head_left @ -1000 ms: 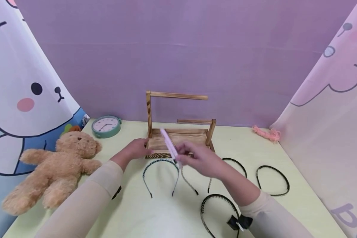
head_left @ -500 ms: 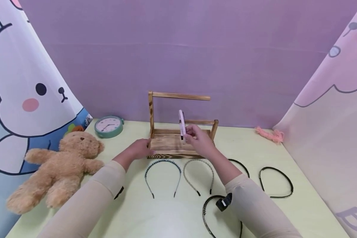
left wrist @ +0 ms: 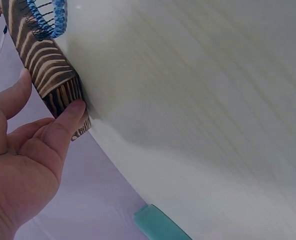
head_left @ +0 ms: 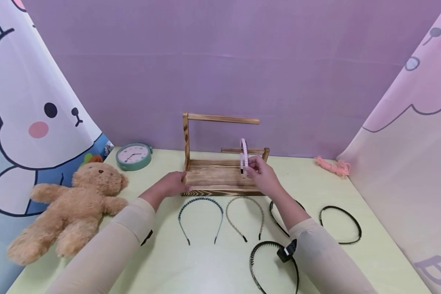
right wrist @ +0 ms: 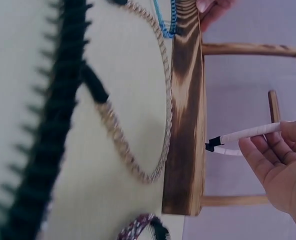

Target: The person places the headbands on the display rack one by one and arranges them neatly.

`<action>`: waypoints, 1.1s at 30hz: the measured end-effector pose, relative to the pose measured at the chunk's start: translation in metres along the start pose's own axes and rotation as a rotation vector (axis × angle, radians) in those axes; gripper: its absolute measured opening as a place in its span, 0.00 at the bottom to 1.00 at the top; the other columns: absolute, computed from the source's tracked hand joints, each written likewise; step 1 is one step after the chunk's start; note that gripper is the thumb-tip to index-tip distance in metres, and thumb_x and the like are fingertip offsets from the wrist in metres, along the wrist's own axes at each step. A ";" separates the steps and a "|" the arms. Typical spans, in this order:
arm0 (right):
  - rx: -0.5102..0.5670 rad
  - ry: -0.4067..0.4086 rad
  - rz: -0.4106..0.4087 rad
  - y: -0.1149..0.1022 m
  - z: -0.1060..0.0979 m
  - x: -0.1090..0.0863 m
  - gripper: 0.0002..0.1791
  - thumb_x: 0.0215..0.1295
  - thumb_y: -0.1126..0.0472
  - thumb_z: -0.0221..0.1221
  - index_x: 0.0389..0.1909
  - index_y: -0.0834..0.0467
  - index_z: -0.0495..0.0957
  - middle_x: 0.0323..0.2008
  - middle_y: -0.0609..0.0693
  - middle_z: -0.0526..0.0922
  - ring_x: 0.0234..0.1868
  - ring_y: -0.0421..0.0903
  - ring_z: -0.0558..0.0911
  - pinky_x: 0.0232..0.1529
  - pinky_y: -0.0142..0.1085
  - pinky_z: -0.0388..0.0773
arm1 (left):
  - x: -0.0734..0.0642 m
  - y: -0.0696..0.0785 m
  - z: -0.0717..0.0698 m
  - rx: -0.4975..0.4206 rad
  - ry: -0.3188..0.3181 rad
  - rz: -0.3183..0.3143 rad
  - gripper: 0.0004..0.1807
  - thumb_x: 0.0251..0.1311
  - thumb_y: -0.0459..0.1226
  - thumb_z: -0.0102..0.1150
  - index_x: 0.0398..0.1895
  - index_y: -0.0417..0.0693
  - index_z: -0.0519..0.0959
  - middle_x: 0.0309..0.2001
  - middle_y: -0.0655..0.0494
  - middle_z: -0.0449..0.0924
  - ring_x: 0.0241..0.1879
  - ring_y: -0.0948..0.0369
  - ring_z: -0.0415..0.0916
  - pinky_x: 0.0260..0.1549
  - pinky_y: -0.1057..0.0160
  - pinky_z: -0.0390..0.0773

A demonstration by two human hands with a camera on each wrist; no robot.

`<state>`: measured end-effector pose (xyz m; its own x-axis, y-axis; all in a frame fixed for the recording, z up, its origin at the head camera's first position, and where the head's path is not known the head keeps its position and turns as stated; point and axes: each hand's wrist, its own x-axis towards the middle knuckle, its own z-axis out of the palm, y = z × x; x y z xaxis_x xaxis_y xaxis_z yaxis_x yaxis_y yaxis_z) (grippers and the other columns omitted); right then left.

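Observation:
My left hand [head_left: 170, 184] grips the left front corner of the wooden rack [head_left: 209, 177], its thumb and fingers on either side of the front board in the left wrist view. The rack has a shallow tray, a tall bar on the left and a lower bar [head_left: 235, 150] on the right. My right hand [head_left: 262, 175] pinches a pale pink toothed headband [head_left: 245, 153] by one side. The headband stands upright over the right part of the tray, its arch overlapping the lower bar in the head view. Its black-tipped ends [right wrist: 215, 142] point down toward the tray.
In front of the rack lie a blue headband [head_left: 202, 199] and a beige braided headband [head_left: 243, 197]. Several dark headbands, one of them here [head_left: 358, 224], lie to the right. A teddy bear [head_left: 73, 204], a green clock [head_left: 134, 157] and pink cord [head_left: 332, 166] stand around the sides.
The right hand has carried the pink headband rightward and back, turning it from slanted to upright near the lower bar. The left hand has stayed at the rack's corner.

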<state>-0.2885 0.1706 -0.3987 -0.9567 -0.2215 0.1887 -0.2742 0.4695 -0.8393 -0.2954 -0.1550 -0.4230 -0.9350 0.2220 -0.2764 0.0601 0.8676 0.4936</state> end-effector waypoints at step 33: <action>-0.138 0.007 0.126 0.030 -0.044 -0.019 0.18 0.73 0.56 0.54 0.58 0.61 0.70 0.49 0.58 0.79 0.48 0.52 0.80 0.48 0.41 0.81 | -0.004 0.006 -0.005 0.011 -0.028 -0.011 0.41 0.69 0.47 0.56 0.76 0.38 0.52 0.73 0.35 0.58 0.72 0.39 0.56 0.69 0.40 0.59</action>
<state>-0.2824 0.2264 -0.4055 -0.9848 -0.1479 0.0907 -0.1627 0.6061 -0.7786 -0.2935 -0.1530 -0.4151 -0.9256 0.2243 -0.3049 0.0536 0.8750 0.4811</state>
